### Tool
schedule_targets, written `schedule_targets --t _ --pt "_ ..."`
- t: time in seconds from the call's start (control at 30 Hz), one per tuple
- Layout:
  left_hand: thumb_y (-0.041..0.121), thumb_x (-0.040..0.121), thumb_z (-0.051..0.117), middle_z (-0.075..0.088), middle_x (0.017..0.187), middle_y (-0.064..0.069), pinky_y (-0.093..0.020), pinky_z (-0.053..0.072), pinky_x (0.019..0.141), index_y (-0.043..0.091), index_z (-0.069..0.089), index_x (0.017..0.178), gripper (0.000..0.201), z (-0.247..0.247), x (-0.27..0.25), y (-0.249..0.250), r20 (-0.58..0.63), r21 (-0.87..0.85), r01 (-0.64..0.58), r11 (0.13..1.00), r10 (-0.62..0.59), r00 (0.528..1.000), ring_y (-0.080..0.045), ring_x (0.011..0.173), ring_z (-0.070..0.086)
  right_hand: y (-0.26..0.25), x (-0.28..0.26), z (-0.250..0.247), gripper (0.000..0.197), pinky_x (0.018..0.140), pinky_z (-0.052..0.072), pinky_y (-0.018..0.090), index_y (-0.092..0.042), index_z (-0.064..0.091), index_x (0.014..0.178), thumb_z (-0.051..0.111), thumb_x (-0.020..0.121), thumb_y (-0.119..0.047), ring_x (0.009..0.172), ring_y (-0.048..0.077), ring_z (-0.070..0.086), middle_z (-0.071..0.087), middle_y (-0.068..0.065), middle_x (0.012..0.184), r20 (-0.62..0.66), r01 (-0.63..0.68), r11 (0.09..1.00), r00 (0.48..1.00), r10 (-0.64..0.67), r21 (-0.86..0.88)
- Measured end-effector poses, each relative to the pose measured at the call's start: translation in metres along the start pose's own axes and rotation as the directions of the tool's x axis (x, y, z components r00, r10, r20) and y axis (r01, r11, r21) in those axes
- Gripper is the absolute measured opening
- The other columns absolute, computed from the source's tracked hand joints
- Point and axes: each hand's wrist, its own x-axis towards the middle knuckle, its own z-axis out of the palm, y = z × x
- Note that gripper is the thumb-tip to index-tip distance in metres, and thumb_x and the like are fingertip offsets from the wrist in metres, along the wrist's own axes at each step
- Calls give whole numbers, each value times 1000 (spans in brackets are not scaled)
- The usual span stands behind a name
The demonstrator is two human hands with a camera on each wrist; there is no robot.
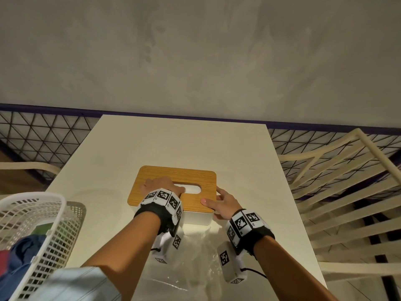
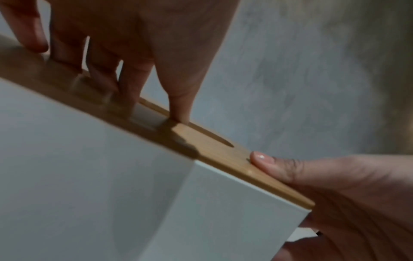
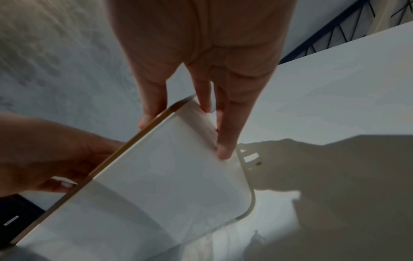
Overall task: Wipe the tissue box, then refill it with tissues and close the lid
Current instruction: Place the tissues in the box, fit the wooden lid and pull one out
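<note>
Both hands hold the white tissue box (image 1: 198,218) at centre frame: left hand (image 1: 161,187) fingers flat on its rounded wooden lid (image 1: 173,179), right hand (image 1: 224,205) curled round the corner. Uneven pressure could leave the lid tilted.

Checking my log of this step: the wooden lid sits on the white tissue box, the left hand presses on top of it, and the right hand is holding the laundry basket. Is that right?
Not quite. The right hand is not at the laundry basket, which stands untouched at the table's left edge. In the head view it holds the right end of the tissue box, thumb on the wooden lid. The left hand does press on the lid.
</note>
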Motion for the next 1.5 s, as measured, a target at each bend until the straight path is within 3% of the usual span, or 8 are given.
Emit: schedule_targets --t 0.23,0.37,0.67,0.93,1.07,1.17,1.3,1.5 --pt "34 82 60 53 65 1 -38 26 92 18 52 60 28 -1 7 -3 20 -50 15 999 -14 1000 -19 76 54 3 2 0 71 82 44 27 -27 32 140 69 80 -32 101 15 53 53 4 131 0 10 1000 1000 -10 27" --pt "30 82 60 50 60 2 -40 24 96 17 50 59 28 -1 11 -3 22 -23 18 1000 -17 1000 -14 56 42 9 8 1 75 91 44 31 -27 30 141 70 78 -35 111 19 54 51 4 134 -5 0 999 1000 0 34" --pt "31 80 59 53 61 1 -42 23 102 16 50 59 28 -1 12 -2 38 -63 37 997 -35 999 -20 70 53 18 16 4 78 75 40 25 -28 33 140 73 74 -40 92 16 49 53 6 133 2 15 997 1000 -15 71" --pt "41 82 57 51 59 2 -41 34 98 16 50 58 35 -2 9 -4 63 -65 5 998 -1 998 -16 60 48 18 14 3 76 98 44 35 -28 32 141 71 76 -39 118 21 53 51 2 135 -12 13 999 1000 -13 50" --pt "43 85 53 46 57 3 -22 42 62 17 46 58 38 -11 -6 10 68 45 -104 994 100 993 -13 54 45 17 14 3 73 89 46 29 -27 33 140 70 78 -37 116 21 54 51 2 135 -20 15 998 1000 -14 64" --pt "49 82 53 57 66 2 -29 46 80 18 52 62 37 -16 -18 26 88 164 -172 971 159 983 -18 71 59 18 16 4 71 95 46 33 -29 37 138 71 77 -37 115 20 55 54 2 132 -34 16 998 999 -14 61" --pt "30 90 52 61 123 -5 -39 40 101 17 59 117 31 -20 -39 46 133 252 -281 926 254 958 -24 113 57 19 19 5 72 96 45 34 -29 37 138 71 76 -40 114 19 56 57 1 130 -31 10 999 999 -9 34" --pt "31 71 67 56 64 -2 -45 39 100 14 54 61 23 -6 -25 43 105 63 -96 993 89 990 -25 86 64 24 24 6 78 85 49 31 -29 35 140 72 72 -43 110 18 57 57 2 131 -26 1 998 1000 0 61"
